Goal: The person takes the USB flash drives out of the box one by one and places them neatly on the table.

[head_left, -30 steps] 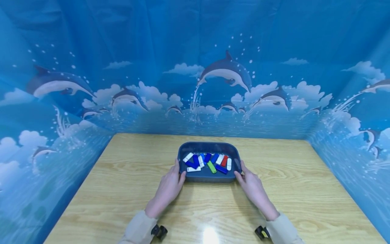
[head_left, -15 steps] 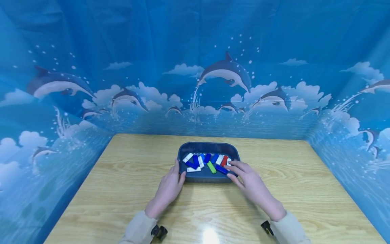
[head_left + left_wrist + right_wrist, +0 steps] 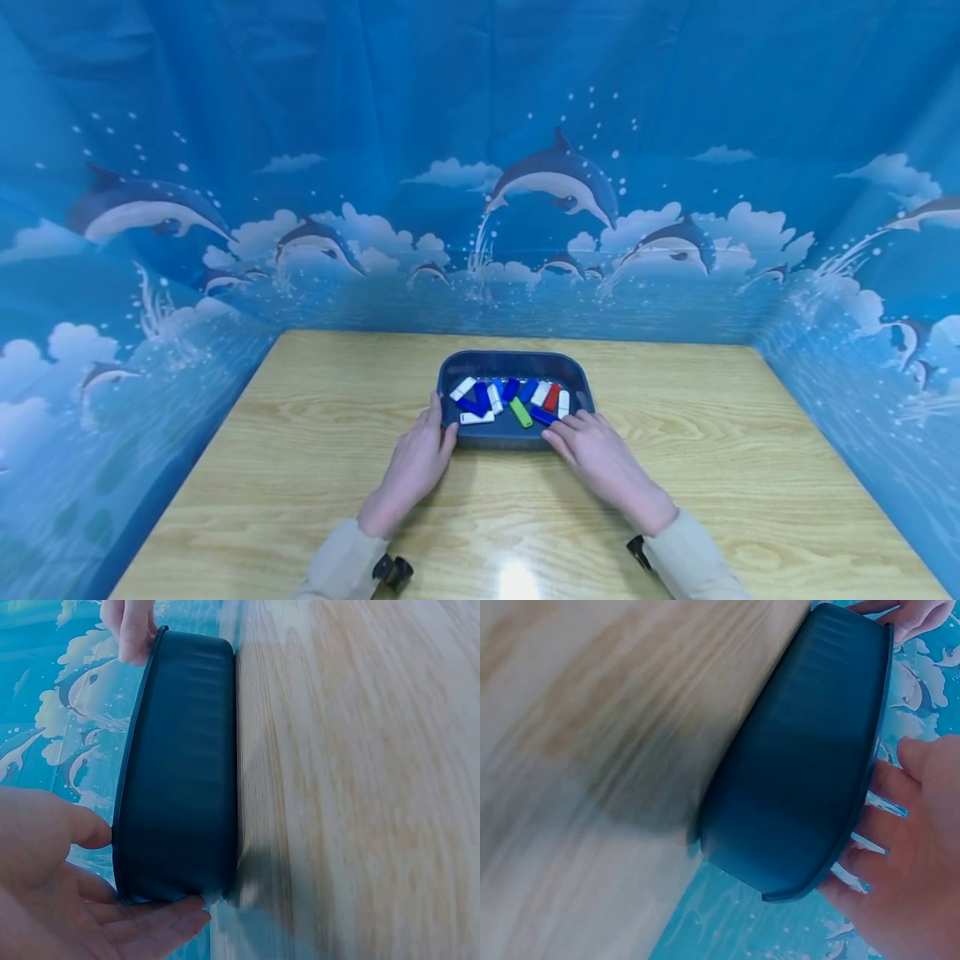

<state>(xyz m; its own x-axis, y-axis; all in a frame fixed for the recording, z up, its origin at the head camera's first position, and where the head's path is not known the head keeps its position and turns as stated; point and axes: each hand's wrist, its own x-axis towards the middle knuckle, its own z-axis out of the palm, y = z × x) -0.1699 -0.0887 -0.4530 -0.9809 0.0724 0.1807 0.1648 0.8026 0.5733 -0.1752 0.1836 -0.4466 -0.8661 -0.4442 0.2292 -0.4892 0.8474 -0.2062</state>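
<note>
In the head view a dark blue plastic basin (image 3: 495,440) sits on the wooden table, with several USB sticks lying in it. Among them are a green USB stick (image 3: 521,412), a red USB stick (image 3: 552,397), and several white and blue ones. My left hand (image 3: 414,462) holds the basin's left front corner, its thumb at the rim and its fingers along the outer wall. My right hand (image 3: 600,458) reaches over the front right rim, fingertips at a blue USB stick (image 3: 542,415). The basin wall (image 3: 802,750) hides those fingertips in the right wrist view.
The wooden table (image 3: 330,375) runs back to a blue curtain (image 3: 375,208) printed with dolphins, which also encloses the left and right sides. Black wrist straps (image 3: 392,572) show at the sleeve cuffs.
My right hand has let go of the basin's right side, lifted over the rim, then moved left and down to the blue USB stick. The left hand and basin have stayed put.
</note>
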